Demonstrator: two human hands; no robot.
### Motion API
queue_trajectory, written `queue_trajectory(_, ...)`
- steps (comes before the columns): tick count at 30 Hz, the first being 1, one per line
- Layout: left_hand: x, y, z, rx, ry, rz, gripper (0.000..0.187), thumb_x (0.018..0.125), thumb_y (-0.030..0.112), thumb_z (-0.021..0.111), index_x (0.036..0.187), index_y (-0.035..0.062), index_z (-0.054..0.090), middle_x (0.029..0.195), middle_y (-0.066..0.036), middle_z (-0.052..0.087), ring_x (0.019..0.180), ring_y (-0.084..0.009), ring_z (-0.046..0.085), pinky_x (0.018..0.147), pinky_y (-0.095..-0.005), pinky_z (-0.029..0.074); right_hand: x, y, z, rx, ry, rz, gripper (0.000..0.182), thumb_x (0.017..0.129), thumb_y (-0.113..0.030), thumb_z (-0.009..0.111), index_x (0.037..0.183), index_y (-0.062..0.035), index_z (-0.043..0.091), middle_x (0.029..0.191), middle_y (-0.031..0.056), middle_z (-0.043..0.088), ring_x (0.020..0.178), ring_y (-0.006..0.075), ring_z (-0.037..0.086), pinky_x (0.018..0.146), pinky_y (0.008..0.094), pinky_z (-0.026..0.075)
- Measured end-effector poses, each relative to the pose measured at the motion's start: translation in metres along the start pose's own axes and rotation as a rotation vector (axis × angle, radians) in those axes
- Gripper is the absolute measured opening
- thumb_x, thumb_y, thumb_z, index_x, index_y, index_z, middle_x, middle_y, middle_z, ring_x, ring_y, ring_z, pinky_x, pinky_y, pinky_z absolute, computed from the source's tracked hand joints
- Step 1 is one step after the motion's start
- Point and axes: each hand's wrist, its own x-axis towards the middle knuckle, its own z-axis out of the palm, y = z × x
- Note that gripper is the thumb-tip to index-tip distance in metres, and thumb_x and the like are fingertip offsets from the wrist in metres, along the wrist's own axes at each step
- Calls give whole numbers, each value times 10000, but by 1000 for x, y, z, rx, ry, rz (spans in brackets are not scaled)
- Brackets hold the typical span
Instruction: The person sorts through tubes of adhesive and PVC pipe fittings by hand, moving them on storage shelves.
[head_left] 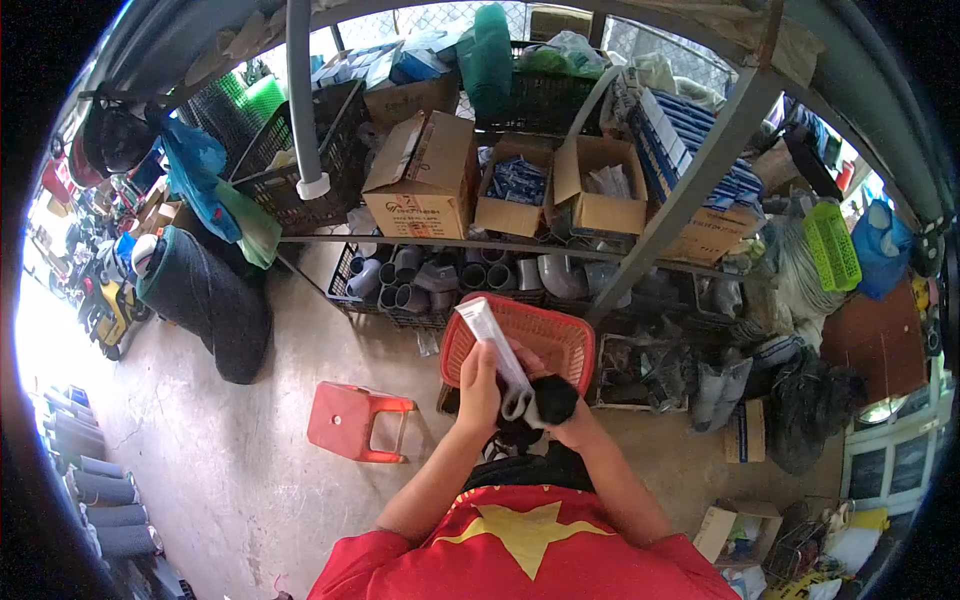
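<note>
My left hand [482,392] is closed around a long, narrow white packet [481,321] with faint print on it, held tilted over a red plastic basket [576,345]. A grey looped strip [517,403] hangs at the packet's lower end. My right hand [575,424] is closed beside it, gripping a dark, rounded black thing [553,399] whose kind I cannot make out. Some fingertips show behind the packet, over the basket. Both hands are close together in front of my body.
A red plastic stool [345,421] stands on the floor at left. Ahead, a metal shelf [400,239] bears cardboard boxes [420,180], with crates of grey pipe fittings [410,297] below. A slanted post [690,165] rises at right. A dark rolled mesh [205,300] leans at left.
</note>
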Motion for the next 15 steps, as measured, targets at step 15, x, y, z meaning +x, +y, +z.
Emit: queue_trajectory(15,4,2,0,-470,68,-245,397,972,483,374,996,93,441,685,-36,410,663,-175,429,660,-305,396,-15,8,18,655,110,552,260,899,-121,583,1147,-60,537,1041,50,623,936,175,614,783,331,505)
